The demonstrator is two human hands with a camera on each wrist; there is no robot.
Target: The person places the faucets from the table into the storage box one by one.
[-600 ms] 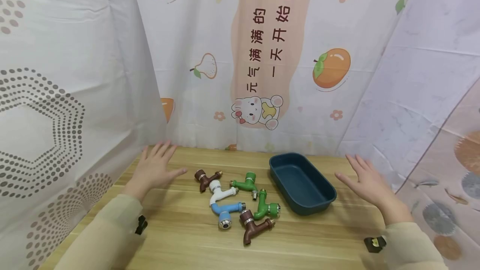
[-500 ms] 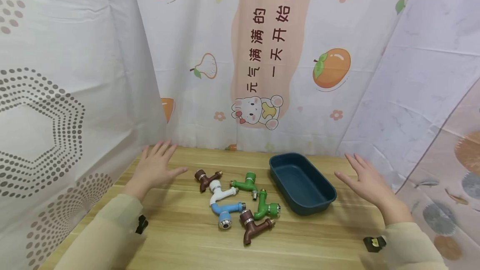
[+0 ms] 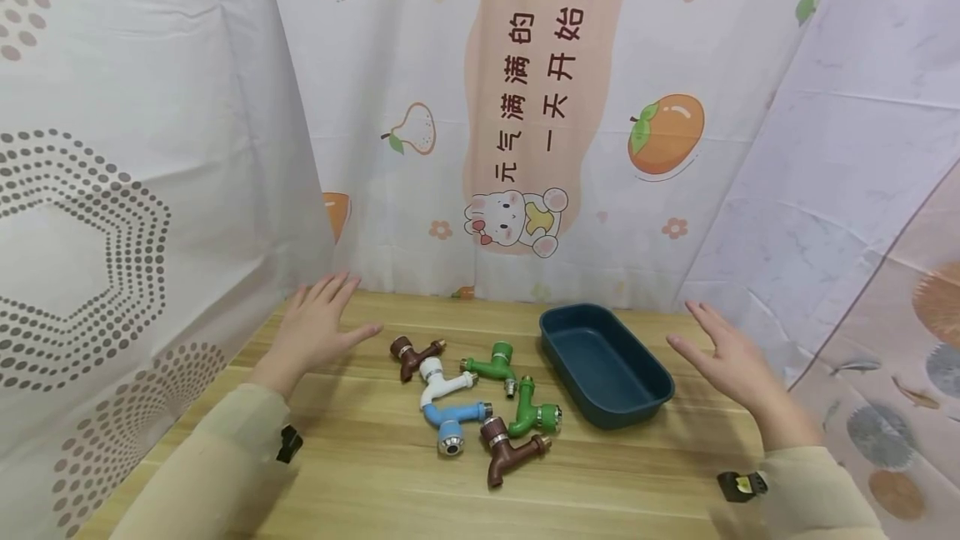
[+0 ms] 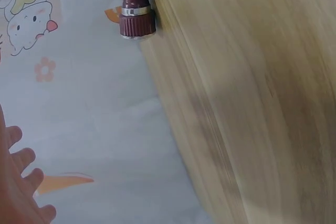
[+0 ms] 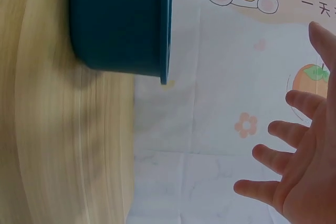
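My left hand (image 3: 311, 332) hovers over the table's left side, fingers spread and holding nothing. Nearest to it is a small brown faucet (image 3: 411, 356), whose ribbed knob also shows at the top of the left wrist view. A white faucet (image 3: 441, 382) and a blue faucet (image 3: 452, 422) lie in front of that one. Further right are two green faucets, one behind (image 3: 495, 363) and one nearer (image 3: 531, 413). Another brown faucet (image 3: 508, 453) lies closest to me. My right hand (image 3: 723, 357), fingers extended and holding nothing, is to the right of a dark blue plastic basin (image 3: 603, 367).
All of it rests on a wooden table (image 3: 390, 498). A printed white curtain (image 3: 375, 215) hangs along the back edge, with more cloth at both sides. Black wrist-worn devices sit under the left sleeve (image 3: 288, 444) and the right sleeve (image 3: 742, 486).
Both hands have shifted slightly, the left one a little to the right, the right one a little to the left. The head view has tipped slightly. Faucets and basin stay put.
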